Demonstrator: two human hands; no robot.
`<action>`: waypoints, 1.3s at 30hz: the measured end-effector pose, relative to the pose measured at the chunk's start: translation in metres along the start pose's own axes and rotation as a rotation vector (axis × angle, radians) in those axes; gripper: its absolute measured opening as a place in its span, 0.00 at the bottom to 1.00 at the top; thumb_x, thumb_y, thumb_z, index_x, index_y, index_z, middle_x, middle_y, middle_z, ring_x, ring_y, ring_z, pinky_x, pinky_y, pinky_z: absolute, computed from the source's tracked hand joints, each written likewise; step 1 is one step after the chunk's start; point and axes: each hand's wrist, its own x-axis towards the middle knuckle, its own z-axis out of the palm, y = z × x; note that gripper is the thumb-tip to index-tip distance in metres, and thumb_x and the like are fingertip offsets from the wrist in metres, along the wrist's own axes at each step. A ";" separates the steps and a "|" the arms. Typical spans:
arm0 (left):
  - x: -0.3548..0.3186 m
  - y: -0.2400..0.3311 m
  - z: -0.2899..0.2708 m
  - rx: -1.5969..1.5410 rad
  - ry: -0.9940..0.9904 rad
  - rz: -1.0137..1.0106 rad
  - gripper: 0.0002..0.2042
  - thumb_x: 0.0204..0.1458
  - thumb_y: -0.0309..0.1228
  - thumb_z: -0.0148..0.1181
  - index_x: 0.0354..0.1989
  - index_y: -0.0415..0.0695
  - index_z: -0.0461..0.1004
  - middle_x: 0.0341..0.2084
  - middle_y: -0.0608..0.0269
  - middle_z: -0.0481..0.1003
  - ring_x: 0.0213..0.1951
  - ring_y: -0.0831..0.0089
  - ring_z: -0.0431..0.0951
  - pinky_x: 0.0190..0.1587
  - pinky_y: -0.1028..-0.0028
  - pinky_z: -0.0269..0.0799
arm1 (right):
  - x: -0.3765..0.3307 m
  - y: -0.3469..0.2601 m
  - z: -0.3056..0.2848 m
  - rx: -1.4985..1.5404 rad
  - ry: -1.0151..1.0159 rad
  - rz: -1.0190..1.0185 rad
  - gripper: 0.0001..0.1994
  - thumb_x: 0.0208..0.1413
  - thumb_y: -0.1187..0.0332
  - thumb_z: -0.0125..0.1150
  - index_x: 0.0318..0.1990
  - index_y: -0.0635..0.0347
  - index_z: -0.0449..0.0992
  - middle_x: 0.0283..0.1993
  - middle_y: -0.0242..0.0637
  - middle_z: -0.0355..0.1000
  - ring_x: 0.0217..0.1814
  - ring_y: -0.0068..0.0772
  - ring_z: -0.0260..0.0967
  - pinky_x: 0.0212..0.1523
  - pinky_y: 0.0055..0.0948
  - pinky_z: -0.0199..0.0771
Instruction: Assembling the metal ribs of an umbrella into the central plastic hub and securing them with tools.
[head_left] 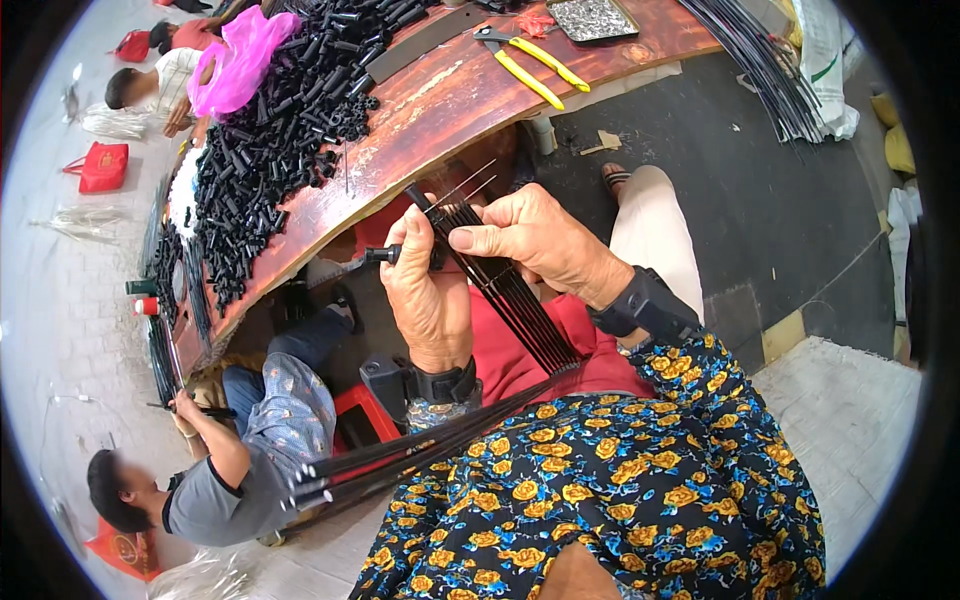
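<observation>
While a heap of loose black fittings [290, 110] covers part of the counter [440, 110], the left hand [432, 300] grips a black fitting [378, 255] and the right hand [545, 235] pinches slim black rods [515, 315] near their upper ends. Work looks under way, with plenty of fittings apparently left; how many rods are finished cannot be told. The rods slant from between both hands toward the red-clad lap [495, 350].
</observation>
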 end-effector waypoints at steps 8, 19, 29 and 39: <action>0.007 0.003 -0.013 -0.032 -0.064 -0.045 0.12 0.60 0.33 0.55 0.47 0.38 0.71 0.40 0.57 0.75 0.46 0.62 0.75 0.52 0.62 0.71 | 0.007 0.000 -0.002 0.011 -0.074 -0.037 0.13 0.54 0.60 0.67 0.24 0.60 0.78 0.17 0.20 0.67 0.11 0.08 0.56 0.10 0.12 0.50; 0.004 -0.001 -0.002 -0.107 -0.010 -0.050 0.17 0.60 0.31 0.55 0.55 0.38 0.66 0.49 0.57 0.72 0.48 0.60 0.75 0.55 0.61 0.69 | 0.015 0.013 -0.004 -0.032 -0.029 -0.142 0.12 0.51 0.62 0.69 0.25 0.61 0.79 0.19 0.22 0.68 0.14 0.08 0.57 0.11 0.13 0.49; 0.013 -0.001 -0.022 -0.248 -0.231 -0.097 0.21 0.60 0.33 0.53 0.62 0.48 0.63 0.47 0.47 0.72 0.53 0.56 0.72 0.59 0.53 0.66 | 0.026 0.015 -0.007 0.182 -0.113 0.001 0.10 0.49 0.64 0.70 0.25 0.58 0.78 0.20 0.21 0.69 0.17 0.10 0.60 0.16 0.13 0.53; 0.009 -0.006 -0.023 -0.194 -0.071 -0.046 0.22 0.59 0.31 0.54 0.62 0.44 0.62 0.52 0.50 0.70 0.55 0.48 0.69 0.60 0.51 0.65 | 0.021 0.013 0.002 0.069 -0.021 -0.054 0.10 0.53 0.67 0.67 0.27 0.65 0.80 0.23 0.23 0.72 0.25 0.10 0.63 0.24 0.14 0.60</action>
